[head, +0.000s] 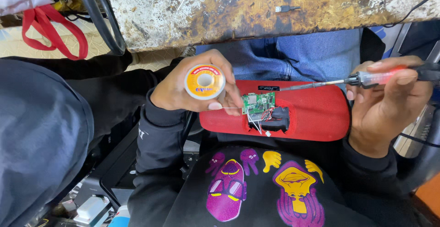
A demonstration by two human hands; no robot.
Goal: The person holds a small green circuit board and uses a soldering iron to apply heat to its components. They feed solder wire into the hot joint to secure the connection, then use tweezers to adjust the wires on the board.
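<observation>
The left hand (pixel 192 87) has its fingers (pixel 231 89) curled around a spool of solder (pixel 205 81), thumb pressed at the lower rim, and a thin strand of solder wire (pixel 234 108) runs from under the thumb toward the right. Just beside those fingertips sits a small green circuit board (pixel 258 103), exposed in an opening in a red cloth-covered speaker (pixel 311 114) that lies across the person's lap. Loose red and white wires (pixel 261 121) hang out below the board, next to a black cavity.

Over on the other side, the right hand (pixel 389 107) has its fingers (pixel 403 71) wrapped tight on the handle of a soldering iron (pixel 366 78), clear red grip with a black collar. Its metal tip points left, toward the left hand, reaching above the top edge of the board; whether it touches there cannot be told.

Beyond both hands, further from the body, lies the worn, stained desk (pixel 220 11), with a small plug end (pixel 286 8) on it. Blue jeans show below its edge.
</observation>
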